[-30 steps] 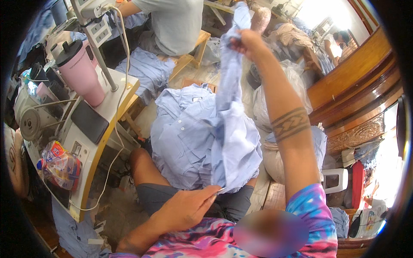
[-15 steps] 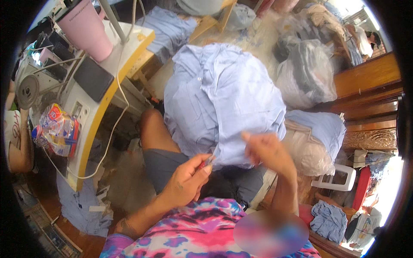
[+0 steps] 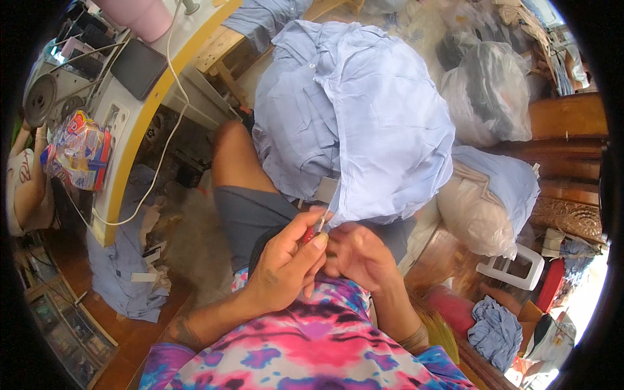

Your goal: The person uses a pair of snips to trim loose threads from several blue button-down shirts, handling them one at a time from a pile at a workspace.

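A light blue buttoned shirt [image 3: 390, 123] lies over a large rounded heap of cloth in front of my lap, its front edge running down toward my hands. My left hand [image 3: 283, 266] is closed around a small red-handled tool [image 3: 309, 235] with a thin metal tip, held at the shirt's lower edge; its exact kind is mostly hidden by my fingers. Close beside it, my right hand [image 3: 364, 257] has its fingers curled in just below the shirt's corner. Whatever those fingertips pinch is hidden.
Left stands a white table [image 3: 140, 140] with a yellow edge, carrying a phone [image 3: 138, 68], a pink tumbler [image 3: 140, 16] and a bread bag [image 3: 81, 153]. A white cable [image 3: 179, 123] hangs off it. Plastic-wrapped bundles [image 3: 487, 97] and a white stool [image 3: 520, 270] are right. Another person's arm [image 3: 29, 188] shows far left.
My right hand has come down and left, from above the shirt to beside my left hand. The view has shifted, and the shirt's front edge hangs a little differently.
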The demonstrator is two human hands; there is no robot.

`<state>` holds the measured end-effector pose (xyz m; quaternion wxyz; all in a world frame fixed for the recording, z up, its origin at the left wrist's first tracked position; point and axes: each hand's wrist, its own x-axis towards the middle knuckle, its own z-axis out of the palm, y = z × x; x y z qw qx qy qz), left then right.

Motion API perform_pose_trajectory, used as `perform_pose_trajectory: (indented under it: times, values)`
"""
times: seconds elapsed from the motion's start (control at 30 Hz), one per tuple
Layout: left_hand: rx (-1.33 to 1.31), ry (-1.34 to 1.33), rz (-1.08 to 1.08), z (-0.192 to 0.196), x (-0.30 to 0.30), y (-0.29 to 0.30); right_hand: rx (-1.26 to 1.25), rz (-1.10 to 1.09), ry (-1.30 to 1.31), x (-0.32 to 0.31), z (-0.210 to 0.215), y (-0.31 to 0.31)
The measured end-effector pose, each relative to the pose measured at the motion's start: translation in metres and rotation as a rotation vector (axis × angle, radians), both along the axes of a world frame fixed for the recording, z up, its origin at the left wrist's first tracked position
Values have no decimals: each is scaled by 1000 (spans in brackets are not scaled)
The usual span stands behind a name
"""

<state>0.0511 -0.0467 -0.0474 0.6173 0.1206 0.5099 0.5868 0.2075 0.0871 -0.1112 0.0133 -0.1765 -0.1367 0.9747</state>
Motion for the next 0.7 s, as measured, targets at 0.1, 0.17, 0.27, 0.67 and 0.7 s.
perform_pose_trajectory:
  times: [0.1, 0.17, 0.27, 0.67, 0.7]
  values:
    - [-1, -50, 10, 6, 4, 2, -135, -142, 30, -20, 5, -1]
    - [0, -49, 30, 8, 9, 4, -120, -189, 37, -22, -11, -3]
    - [-16, -10, 68, 9, 16, 5, -133, -202, 53, -28, -9, -2]
    - [-48, 184, 189, -5, 34, 5, 18, -200, -179, -23, -19, 3]
    - [-50, 192, 191, -5, 31, 4, 70, -206, -198, -25, -24, 1]
